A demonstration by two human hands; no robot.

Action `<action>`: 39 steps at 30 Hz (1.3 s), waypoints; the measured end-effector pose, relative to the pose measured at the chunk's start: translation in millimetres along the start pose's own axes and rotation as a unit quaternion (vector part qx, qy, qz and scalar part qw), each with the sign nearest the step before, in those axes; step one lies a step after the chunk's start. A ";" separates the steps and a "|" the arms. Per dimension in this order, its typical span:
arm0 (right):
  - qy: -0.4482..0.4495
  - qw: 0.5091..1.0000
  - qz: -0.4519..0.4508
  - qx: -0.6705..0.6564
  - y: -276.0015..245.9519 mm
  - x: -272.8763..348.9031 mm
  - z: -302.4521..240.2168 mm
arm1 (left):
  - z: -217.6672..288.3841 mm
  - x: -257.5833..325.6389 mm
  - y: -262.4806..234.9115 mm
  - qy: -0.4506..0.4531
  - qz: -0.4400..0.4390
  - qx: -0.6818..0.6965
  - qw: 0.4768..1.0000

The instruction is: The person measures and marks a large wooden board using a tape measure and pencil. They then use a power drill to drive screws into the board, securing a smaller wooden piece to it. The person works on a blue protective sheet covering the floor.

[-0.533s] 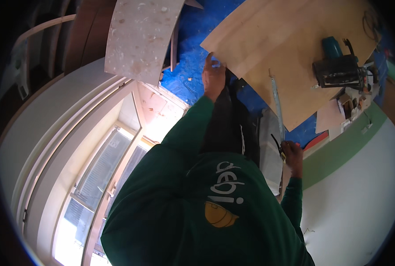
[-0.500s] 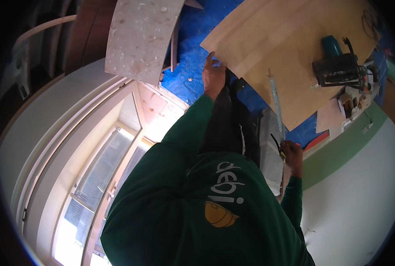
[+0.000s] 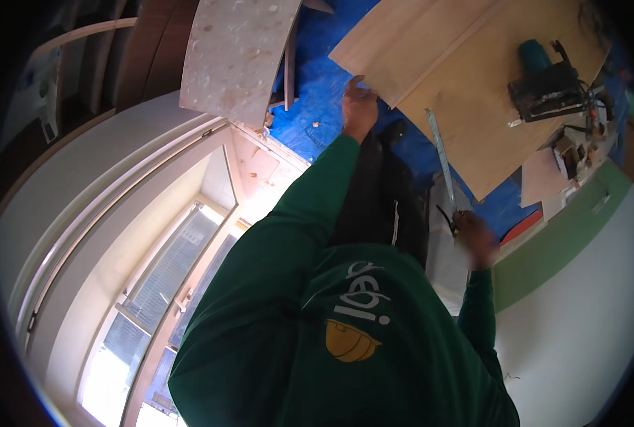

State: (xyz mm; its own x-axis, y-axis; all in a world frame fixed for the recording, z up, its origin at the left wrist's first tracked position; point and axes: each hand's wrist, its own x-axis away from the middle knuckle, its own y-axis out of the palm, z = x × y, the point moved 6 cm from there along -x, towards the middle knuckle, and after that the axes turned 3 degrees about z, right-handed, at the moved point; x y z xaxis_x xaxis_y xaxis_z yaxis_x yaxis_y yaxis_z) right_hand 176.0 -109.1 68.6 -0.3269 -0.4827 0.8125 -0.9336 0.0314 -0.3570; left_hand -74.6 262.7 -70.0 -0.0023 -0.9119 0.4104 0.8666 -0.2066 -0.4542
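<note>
Blue sheeting (image 3: 315,107) is showing under a board (image 3: 466,78); at three o'clock the right hand (image 3: 479,240) is gripping a tape (image 3: 441,153), seemingly steadying it; left hand's (image 3: 360,112) grip, I can't tell.

Green-and-white wall (image 3: 573,320), bright window (image 3: 164,274), blue sheeting (image 3: 320,46)

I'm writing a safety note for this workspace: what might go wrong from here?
The tape measure, extended from the right hand over the plywood, might buckle or snap back. The circular saw, resting on that plywood, could slide if jolted. The left hand, close to its edge, might catch splinters.
</note>
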 end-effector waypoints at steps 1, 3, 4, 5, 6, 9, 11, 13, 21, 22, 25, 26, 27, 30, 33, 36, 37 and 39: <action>-0.006 1.000 0.006 -0.006 2.1 -4.4 -6.7 | -0.2 -1.5 0.1 0.022 -0.020 -0.019 0.999; -0.020 1.000 0.022 -0.010 7.6 -11.5 -22.1 | 0.2 -1.2 2.5 0.079 -0.019 -0.065 0.995; -0.032 0.999 0.024 -0.003 11.4 -14.8 -37.0 | 0.9 5.2 -3.1 0.109 0.012 -0.091 0.990; -0.043 0.999 0.028 0.004 17.5 -18.2 -52.1 | 2.2 12.3 -8.1 0.141 0.041 -0.116 0.982; -0.048 0.997 0.047 -0.025 25.0 -18.5 -65.3 | 5.8 24.6 -7.8 0.110 0.038 -0.117 0.986; -0.061 0.990 0.082 -0.100 66.9 -22.7 -106.2 | 1.1 71.3 -5.8 0.072 -0.236 -0.060 0.967; -0.062 0.984 0.094 -0.135 106.4 -32.1 -125.5 | 25.6 113.6 -27.0 -0.017 -0.359 0.036 0.932; -0.044 0.969 0.085 -0.227 154.3 -31.9 -169.4 | 21.0 129.3 -53.0 -0.019 -0.375 0.083 0.923; 0.032 0.910 0.072 -0.407 318.9 -47.3 -294.8 | -5.8 31.8 -188.2 -0.161 -0.344 0.145 0.914; 0.020 0.928 0.065 -0.367 325.4 -47.9 -307.8 | -3.5 12.0 -204.1 -0.133 -0.354 0.121 0.918; -0.070 0.954 0.115 -0.269 318.2 -52.1 -325.3 | 3.9 -53.9 -255.8 -0.115 -0.353 0.077 0.925; -0.140 0.939 0.164 -0.267 312.2 -60.2 -317.4 | 12.6 -75.3 -274.0 -0.107 -0.375 0.007 0.921; -0.150 0.932 0.196 -0.266 298.0 -64.2 -314.2 | 23.0 -96.9 -293.1 -0.098 -0.394 -0.064 0.912; -0.115 0.929 0.256 -0.240 219.6 -61.3 -339.0 | 28.1 -160.4 -333.8 -0.019 -0.445 -0.168 0.879; -0.163 0.939 0.270 -0.140 176.9 -79.6 -347.4 | 40.7 -202.0 -341.0 0.021 -0.493 -0.310 0.813; -0.253 0.943 0.196 -0.090 185.6 -105.2 -356.8 | 68.1 -213.7 -325.3 0.045 -0.523 -0.332 0.784; -0.278 0.944 0.158 -0.086 196.1 -110.5 -357.9 | 68.3 -215.9 -320.3 0.056 -0.541 -0.340 0.767; -0.221 0.965 0.127 -0.062 205.4 -120.3 -352.0 | 68.5 -226.7 -302.4 0.055 -0.552 -0.350 0.755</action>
State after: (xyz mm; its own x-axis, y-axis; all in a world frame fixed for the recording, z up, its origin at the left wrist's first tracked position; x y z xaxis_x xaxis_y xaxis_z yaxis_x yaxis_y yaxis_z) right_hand -28.1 263.5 59.8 -0.4786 -0.7708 0.4204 -0.8510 0.2894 -0.4383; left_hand -302.0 556.1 28.4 -0.6046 -0.0628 0.7940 -0.1693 -0.9640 -0.2051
